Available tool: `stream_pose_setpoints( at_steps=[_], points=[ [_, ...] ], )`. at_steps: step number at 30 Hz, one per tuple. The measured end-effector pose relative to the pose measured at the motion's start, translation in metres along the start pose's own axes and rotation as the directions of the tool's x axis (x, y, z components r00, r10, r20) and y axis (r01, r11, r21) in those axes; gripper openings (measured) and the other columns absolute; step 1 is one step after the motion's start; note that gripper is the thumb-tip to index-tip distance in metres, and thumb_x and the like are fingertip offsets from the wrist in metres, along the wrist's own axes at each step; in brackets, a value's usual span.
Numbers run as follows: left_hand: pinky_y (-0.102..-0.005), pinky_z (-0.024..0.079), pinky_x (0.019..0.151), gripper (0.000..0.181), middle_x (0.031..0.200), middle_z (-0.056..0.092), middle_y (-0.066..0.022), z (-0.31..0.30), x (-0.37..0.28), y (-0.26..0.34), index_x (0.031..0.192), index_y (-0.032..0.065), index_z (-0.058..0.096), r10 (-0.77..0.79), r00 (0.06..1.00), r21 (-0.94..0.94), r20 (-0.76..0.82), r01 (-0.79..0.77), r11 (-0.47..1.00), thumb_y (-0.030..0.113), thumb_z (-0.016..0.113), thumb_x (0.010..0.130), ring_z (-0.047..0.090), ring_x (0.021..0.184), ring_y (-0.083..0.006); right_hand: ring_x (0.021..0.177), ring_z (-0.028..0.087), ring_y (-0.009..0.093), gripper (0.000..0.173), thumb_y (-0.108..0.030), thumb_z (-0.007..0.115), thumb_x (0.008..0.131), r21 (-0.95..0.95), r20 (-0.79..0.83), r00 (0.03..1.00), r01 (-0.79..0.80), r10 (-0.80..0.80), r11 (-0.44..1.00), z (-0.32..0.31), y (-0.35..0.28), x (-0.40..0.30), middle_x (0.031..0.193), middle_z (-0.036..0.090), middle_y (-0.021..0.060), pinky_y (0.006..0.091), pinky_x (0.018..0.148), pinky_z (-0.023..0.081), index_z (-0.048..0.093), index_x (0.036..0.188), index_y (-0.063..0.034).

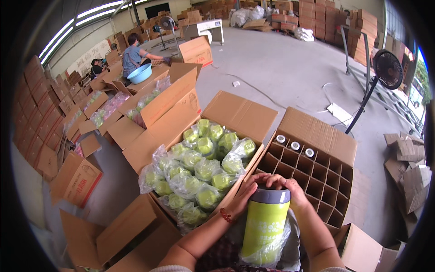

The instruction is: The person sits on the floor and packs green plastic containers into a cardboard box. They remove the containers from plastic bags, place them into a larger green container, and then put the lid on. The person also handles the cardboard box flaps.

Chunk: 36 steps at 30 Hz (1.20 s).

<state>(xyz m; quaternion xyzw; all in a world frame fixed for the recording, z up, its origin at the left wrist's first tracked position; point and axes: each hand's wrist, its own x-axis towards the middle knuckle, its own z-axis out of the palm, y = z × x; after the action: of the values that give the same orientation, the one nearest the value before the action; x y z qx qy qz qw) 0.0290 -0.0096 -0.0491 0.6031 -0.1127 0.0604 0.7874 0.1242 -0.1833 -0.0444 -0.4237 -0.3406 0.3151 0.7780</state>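
A lime-green flask body [263,221] with a grey collar [270,196] stands upright, slightly tilted, close before me. Pale printing marks its side, and a clear plastic bag [282,241] hangs about its lower part. My left hand [243,195] holds the collar from the left, thumb at the rim. From the right, my right hand [294,192] grips the same collar, its fingers curled over the top. The fingers partly hide the flask's mouth. Just beyond my hands is a divided carton [316,176], with three white-topped items [295,146] in its far cells.
Left of the divided carton, an open carton [238,105] holds several plastic-wrapped green flasks [204,146]. More open cartons [170,112] extend leftward. A black fan [387,69] stands at right, near flattened cardboard [407,170]. A co-worker [132,57] sits beside a blue basin [140,73].
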Motion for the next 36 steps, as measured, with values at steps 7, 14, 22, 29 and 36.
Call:
stream_pose_setpoints(
  at_steps=[7,14,22,29,36],
  points=[
    [-0.0429,0.024,0.113,0.080,0.150,0.029,-0.0179,-0.008,-0.004,0.034,0.144,-0.0020,0.029,0.142,0.990,0.452,0.014,-0.133,0.882,0.062,0.034,0.095,0.033,0.137,-0.0297,0.134,0.040,0.024,0.052,-0.044,0.047,0.098,0.050,-0.165,0.974,-0.149,0.155,0.988,0.044,-0.041,0.012,0.143,0.045,0.0110,0.0393,0.107,0.033,0.046,0.132,-0.0043],
    [-0.0503,0.025,0.112,0.069,0.148,0.029,-0.0250,0.048,0.014,0.103,0.137,0.0016,0.040,0.162,0.903,0.766,0.397,-0.423,0.484,0.046,0.062,0.089,0.032,0.137,-0.0384,0.139,0.033,0.030,0.065,-0.043,0.043,0.097,0.128,0.005,0.962,-0.270,0.272,0.954,-0.013,0.015,0.034,0.151,0.034,0.0173,0.0419,0.115,0.024,0.030,0.147,-0.0031],
    [-0.0472,0.022,0.114,0.066,0.153,0.020,-0.0258,0.000,-0.004,0.042,0.142,-0.0021,0.030,0.245,0.965,0.427,0.096,-0.262,0.865,0.046,0.043,0.099,0.024,0.141,-0.0391,0.137,0.036,0.026,0.063,-0.051,0.036,0.098,-0.061,-0.171,0.934,-0.327,0.313,0.943,0.050,-0.067,0.018,0.146,0.042,0.0140,0.0410,0.114,0.024,0.040,0.141,-0.0054],
    [-0.0547,0.021,0.112,0.069,0.145,0.037,-0.0217,0.086,0.025,0.090,0.139,0.0014,0.037,0.239,0.772,0.560,0.589,-0.602,0.569,0.048,0.055,0.092,0.032,0.137,-0.0385,0.133,0.043,0.028,0.059,-0.047,0.043,0.099,0.193,-0.005,0.855,-0.508,0.519,0.839,-0.005,0.053,0.049,0.141,0.048,0.0164,0.0409,0.111,0.033,0.042,0.140,-0.0043],
    [-0.0443,0.024,0.114,0.067,0.151,0.028,-0.0223,-0.016,0.008,0.045,0.143,-0.0036,0.027,0.208,0.977,0.362,0.041,-0.209,0.908,0.046,0.038,0.100,0.031,0.139,-0.0323,0.128,0.046,0.023,0.046,-0.042,0.039,0.099,0.004,-0.283,0.927,-0.256,0.247,0.967,0.030,-0.068,0.014,0.134,0.054,0.0115,0.0394,0.108,0.032,0.052,0.126,-0.0066]
  ],
)
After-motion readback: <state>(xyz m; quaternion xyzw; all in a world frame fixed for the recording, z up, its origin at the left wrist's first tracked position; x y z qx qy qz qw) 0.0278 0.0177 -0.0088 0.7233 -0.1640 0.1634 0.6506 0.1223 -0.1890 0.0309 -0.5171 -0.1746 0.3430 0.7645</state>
